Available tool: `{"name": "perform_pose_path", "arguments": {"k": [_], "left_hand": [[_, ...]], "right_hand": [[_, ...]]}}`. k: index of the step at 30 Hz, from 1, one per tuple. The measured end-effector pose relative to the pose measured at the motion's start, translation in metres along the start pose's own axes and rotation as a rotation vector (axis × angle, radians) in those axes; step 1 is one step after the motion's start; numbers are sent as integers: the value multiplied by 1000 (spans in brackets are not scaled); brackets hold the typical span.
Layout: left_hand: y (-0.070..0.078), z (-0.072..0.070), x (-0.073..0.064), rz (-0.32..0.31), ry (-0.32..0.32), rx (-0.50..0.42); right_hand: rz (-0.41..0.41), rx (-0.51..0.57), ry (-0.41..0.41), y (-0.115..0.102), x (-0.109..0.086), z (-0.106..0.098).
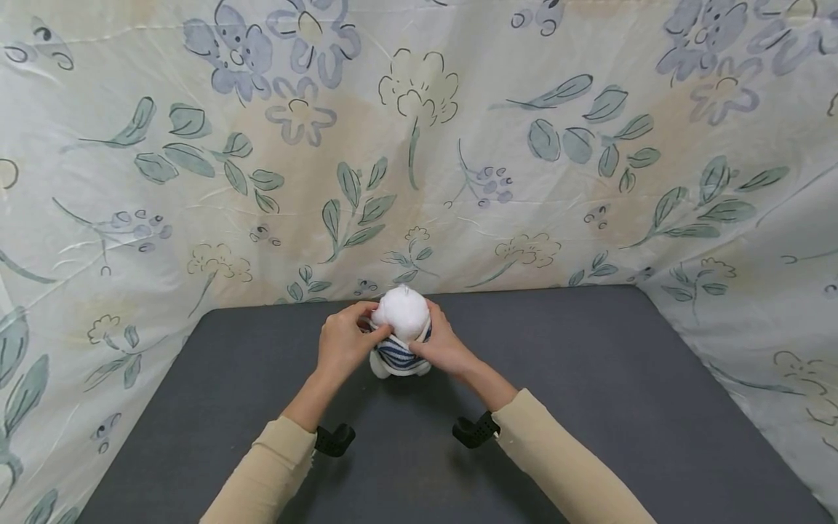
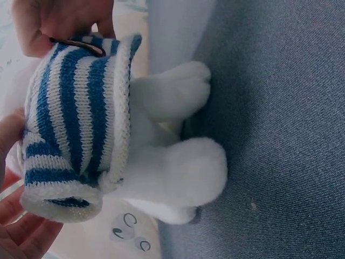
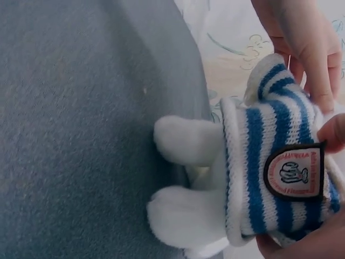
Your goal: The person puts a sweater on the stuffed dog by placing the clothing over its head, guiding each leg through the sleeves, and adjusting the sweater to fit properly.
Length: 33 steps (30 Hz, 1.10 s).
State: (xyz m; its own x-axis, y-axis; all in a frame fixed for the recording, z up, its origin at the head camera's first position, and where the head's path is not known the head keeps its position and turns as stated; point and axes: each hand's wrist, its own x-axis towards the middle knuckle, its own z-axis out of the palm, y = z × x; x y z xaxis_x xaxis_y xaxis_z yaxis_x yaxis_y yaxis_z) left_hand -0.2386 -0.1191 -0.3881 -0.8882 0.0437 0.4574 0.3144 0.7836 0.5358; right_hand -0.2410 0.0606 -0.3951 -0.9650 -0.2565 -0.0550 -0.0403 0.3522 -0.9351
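A white plush toy (image 1: 401, 311) stands upright on the dark table with its back to the head view, wearing a blue-and-white striped knitted sweater (image 2: 81, 97). My left hand (image 1: 340, 340) holds the sweater near the collar on the left, its thumb at the neckline and its fingers behind the empty-looking sleeve (image 2: 62, 199). On the other side, my right hand (image 1: 450, 348) grips the sweater near the neck. A dark-edged patch with a printed figure (image 3: 294, 172) is on the sweater in the right wrist view. The white legs (image 2: 194, 167) stick out below the hem.
The grey table (image 1: 589, 378) extends around the toy on every side. Behind it hangs a flower-patterned cloth (image 1: 419, 204), close to the table's far edge. Black wrist mounts (image 1: 476, 429) sit below both wrists.
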Motion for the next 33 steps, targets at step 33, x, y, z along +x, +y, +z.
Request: {"name": "perform_pose_path", "arguments": {"k": [33], "left_hand": [[-2, 5, 1, -60, 72, -6]], "right_hand": [[-241, -206, 52, 24, 3, 3]]}}
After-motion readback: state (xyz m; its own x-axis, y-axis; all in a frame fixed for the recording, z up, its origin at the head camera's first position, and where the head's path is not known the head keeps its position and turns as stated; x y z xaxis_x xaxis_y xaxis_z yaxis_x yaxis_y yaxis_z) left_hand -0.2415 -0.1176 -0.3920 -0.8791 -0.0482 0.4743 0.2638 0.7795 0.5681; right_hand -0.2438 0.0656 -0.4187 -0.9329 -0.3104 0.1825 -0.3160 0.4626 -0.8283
